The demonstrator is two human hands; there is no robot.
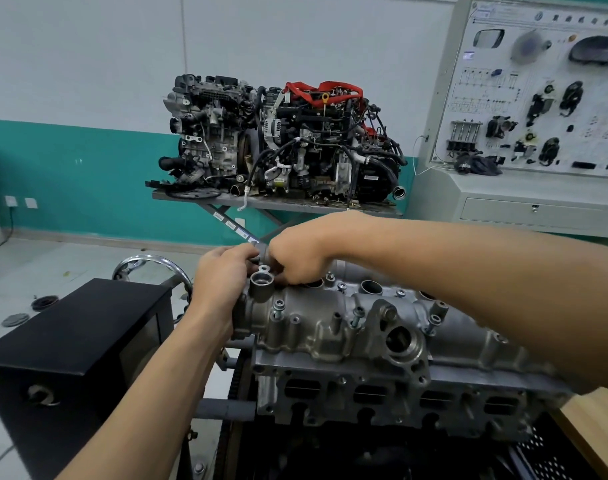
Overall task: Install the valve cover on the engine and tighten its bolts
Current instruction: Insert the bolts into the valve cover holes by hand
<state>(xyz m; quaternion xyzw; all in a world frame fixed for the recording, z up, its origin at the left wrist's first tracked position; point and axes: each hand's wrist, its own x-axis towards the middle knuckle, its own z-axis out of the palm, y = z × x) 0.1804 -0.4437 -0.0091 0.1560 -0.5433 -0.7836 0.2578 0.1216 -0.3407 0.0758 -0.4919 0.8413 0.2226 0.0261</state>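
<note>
A grey cast valve cover (330, 323) lies on top of the engine head (382, 393) in front of me. Several bolts (356, 318) stand raised along its near edge. Both hands meet at the cover's far left corner, behind a round port (261, 281). My left hand (223, 275) has curled fingers touching a small dark part (261, 255) held between the hands. My right hand (295, 254) grips that same part from the right, fingers curled down. What the part is cannot be made out.
A black box (70, 341) stands at the left of the engine, with a chrome wheel (150, 265) behind it. Two other engines (278, 140) sit on a lift table beyond. A training board console (538, 116) fills the right. A wooden surface (593, 431) shows at bottom right.
</note>
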